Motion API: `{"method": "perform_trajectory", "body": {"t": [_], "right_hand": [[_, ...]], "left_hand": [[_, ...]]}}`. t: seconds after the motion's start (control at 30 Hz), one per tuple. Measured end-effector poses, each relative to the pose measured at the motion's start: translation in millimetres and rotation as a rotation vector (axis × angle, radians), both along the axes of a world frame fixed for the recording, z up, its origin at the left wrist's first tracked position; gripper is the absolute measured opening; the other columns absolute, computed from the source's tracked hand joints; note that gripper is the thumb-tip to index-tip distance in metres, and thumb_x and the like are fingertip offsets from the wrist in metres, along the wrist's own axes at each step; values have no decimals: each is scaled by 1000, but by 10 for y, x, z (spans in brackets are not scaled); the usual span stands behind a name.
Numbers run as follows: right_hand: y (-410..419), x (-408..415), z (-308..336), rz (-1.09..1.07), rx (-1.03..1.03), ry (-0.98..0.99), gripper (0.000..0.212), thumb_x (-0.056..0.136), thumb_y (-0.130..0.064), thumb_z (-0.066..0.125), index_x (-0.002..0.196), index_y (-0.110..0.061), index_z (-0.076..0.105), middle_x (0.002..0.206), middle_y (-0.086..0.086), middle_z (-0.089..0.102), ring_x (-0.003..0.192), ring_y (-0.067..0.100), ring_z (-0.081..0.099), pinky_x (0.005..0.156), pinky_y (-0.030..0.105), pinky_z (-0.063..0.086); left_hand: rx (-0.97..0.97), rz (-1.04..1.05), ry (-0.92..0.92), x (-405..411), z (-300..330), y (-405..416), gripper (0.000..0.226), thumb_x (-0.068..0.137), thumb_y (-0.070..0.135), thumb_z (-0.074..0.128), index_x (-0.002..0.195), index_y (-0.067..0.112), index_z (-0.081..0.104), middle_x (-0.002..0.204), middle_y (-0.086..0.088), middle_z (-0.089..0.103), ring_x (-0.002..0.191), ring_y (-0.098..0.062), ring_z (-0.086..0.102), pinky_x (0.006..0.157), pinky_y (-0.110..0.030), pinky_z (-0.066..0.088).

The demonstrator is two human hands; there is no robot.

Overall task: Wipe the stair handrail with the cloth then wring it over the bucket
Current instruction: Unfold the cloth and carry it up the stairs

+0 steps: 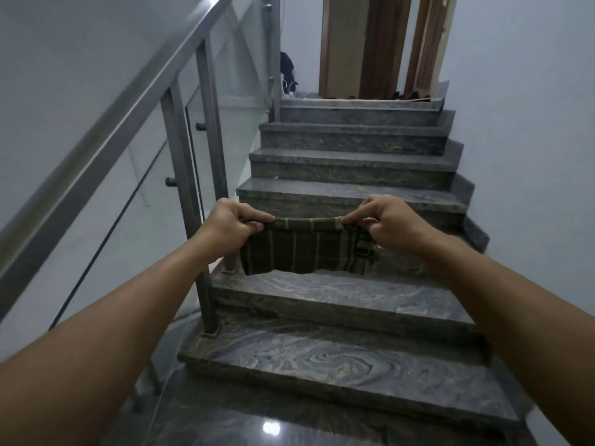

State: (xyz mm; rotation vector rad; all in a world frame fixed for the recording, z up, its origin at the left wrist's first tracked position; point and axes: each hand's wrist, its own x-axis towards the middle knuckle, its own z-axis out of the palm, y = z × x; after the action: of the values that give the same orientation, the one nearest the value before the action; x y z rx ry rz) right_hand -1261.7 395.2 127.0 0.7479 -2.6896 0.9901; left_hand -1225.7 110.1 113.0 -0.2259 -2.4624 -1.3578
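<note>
A dark striped cloth (302, 246) hangs spread out in front of me, above the lower steps. My left hand (230, 226) pinches its top left corner and my right hand (391, 223) pinches its top right corner, so the upper edge is stretched between them. The steel handrail (106, 130) runs diagonally up the left side, well to the left of both hands and apart from the cloth. No bucket is in view.
Grey marble stairs (338, 300) rise ahead to a landing with wooden doors (380, 46). Glass panels and steel posts (180, 156) stand under the rail on the left. A white wall (531, 123) closes the right side. A dark bag (286, 67) sits at the top left.
</note>
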Motion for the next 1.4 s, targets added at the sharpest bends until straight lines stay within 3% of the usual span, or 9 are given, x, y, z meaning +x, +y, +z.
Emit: {"method": "perform_trajectory", "body": {"t": [0.1,0.27,0.33,0.47,0.57,0.7,1.1,1.27,1.4], "right_hand": [[-111,-275,434,39,-23,-18,41,88,6,47,95,-21,77,85,-16,58,78,4,58,70,18,46],[-393,-681,903,126,-88,-31,23,88,-8,59,88,-22,78,85,-8,70,77,5,66,65,18,50],[-535,-864,1036,159,6,27,13,81,-20,74,94,-23,76,86,-11,69,79,3,65,69,17,52],[-891,-1343,1252,174,122,58,36,68,-20,85,101,-27,74,89,-20,61,83,-1,60,69,11,46],[-1156,-1783,1488,146,155,116,37,69,-16,84,103,-27,74,90,-14,60,84,6,59,77,21,51],[-1434,-2257,1946,123,138,183,34,71,-12,84,101,-25,76,98,0,62,92,18,60,86,33,52],[-1540,-3364,3000,76,60,335,31,78,2,73,101,-19,75,93,-4,57,88,17,58,79,20,46],[-1344,-3939,3163,78,3,340,31,77,1,74,101,-18,76,86,-11,54,80,9,55,75,12,45],[-1065,-4402,3420,105,-22,289,31,78,2,74,100,-19,76,95,-4,58,81,7,57,65,0,39]], "left_hand": [[50,39,-3,-190,369,-25,20,85,5,65,93,21,75,95,1,71,93,-11,65,75,-14,52],[125,96,2,-457,835,-243,21,76,9,75,97,14,74,96,-4,72,90,-11,67,63,-12,54],[124,118,34,-600,967,-386,25,73,9,78,98,13,74,96,-3,70,89,-10,66,60,-11,53],[69,153,82,-989,1195,-712,29,72,5,77,98,16,72,95,3,68,89,-8,64,59,-8,52],[18,163,112,-1314,1466,-964,30,73,2,75,99,17,72,95,4,68,88,-6,63,59,-7,51],[-39,163,98,-1730,2004,-1244,31,73,2,76,100,17,72,99,1,70,94,-10,65,74,-17,54],[-153,196,162,-2730,3119,-1197,32,78,5,72,108,15,70,98,5,66,82,-3,59,52,-5,48],[-173,245,170,-3288,3336,-984,33,74,4,75,106,14,70,101,1,68,92,-10,62,75,-19,53],[-152,278,118,-3736,3597,-738,34,74,2,75,106,12,70,103,-3,68,89,-9,61,76,-18,51]]}}
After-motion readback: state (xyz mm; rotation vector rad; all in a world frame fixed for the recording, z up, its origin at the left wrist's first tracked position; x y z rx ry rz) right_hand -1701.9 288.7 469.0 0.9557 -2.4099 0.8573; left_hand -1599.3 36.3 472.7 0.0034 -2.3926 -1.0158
